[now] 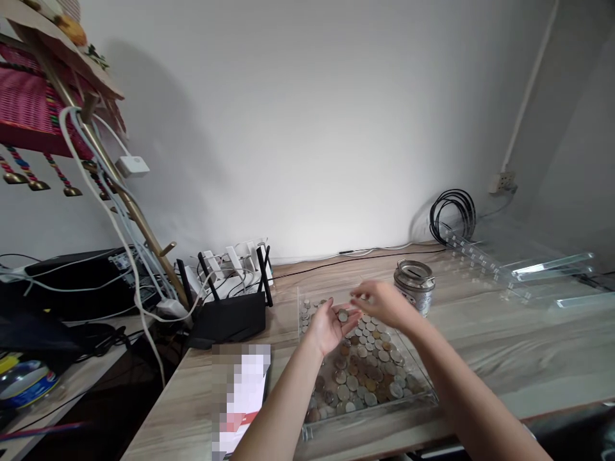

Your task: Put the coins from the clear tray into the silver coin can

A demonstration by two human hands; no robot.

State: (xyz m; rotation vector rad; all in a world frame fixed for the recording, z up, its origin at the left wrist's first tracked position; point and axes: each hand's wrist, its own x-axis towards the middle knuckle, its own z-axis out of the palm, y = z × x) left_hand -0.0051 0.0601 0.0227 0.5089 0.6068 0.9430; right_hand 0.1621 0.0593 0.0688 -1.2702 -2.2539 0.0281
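My left hand (325, 333) is palm up above a pile of loose coins (372, 370), and a silver coin (343, 315) rests on its fingers. Just to the right and a little higher is my right hand (382, 303), its fingers bent together near the left fingertips. Whatever the right fingers may hold is too small to make out. Silver and brownish coins lie spread in a shallow clear tray (307, 434). A round metal coin tin (417, 296) with a slotted lid stands behind my right wrist.
A black router (228, 318) with upright antennas stands at the left, near white plugs and cables. In front of it lies a blurred flat screen or sheet (247, 390). A clear acrylic piece (485, 266) and a coiled black cable (451, 218) sit at the right back.
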